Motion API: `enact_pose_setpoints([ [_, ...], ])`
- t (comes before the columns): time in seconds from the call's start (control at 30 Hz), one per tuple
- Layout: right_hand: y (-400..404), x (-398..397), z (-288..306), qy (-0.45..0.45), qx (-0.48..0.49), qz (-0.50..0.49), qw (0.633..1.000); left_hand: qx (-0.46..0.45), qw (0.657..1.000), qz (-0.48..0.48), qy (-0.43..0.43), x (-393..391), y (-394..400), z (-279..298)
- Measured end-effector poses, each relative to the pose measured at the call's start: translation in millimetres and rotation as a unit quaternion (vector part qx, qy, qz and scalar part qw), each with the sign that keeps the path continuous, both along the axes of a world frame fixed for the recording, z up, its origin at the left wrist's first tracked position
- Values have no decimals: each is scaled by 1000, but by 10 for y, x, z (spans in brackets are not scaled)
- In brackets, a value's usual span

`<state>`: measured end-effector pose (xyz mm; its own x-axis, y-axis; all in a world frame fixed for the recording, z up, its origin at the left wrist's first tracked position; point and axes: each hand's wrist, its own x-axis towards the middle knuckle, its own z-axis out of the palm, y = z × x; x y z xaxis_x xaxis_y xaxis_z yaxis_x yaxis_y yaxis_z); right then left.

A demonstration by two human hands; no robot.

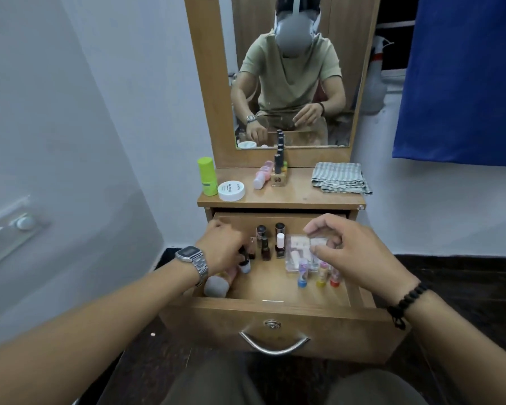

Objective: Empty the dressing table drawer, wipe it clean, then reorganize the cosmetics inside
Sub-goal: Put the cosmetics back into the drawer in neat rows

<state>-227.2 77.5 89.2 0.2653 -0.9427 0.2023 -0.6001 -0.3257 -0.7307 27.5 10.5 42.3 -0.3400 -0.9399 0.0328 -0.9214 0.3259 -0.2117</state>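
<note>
The wooden drawer (275, 314) of the dressing table is pulled open. My left hand (221, 248) reaches into its left side and grips a small dark bottle (244, 260), beside a pink tube (216, 285) lying in the corner. My right hand (343, 248) hovers over the right side with curled fingers above a clear plastic case (300, 251); I cannot tell whether it touches it. Dark nail-polish bottles (265, 244) stand at the back, one with a white cap (280, 244). Three small tubes with blue (302, 273), yellow (321, 277) and red (335, 278) bases stand in front of the case.
On the tabletop (298, 197) stand a green stick (207, 176), a white round jar (231, 190), a pink tube (263, 174), a dark bottle on a small box (278, 171) and a folded striped cloth (341, 178). A mirror (289, 71) rises behind. A blue curtain (462, 83) hangs right.
</note>
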Motion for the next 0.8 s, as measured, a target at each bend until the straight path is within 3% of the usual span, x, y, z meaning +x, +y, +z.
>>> enact_pose_setpoints([
  [0.5,31,-60,-38,-10,17,1,1000,-3,999,-20,26,-27,-38,-126],
  [0.8,4,-51,-130,-1,15,5,1000,-95,983,-70,143,-284,-320,427],
])
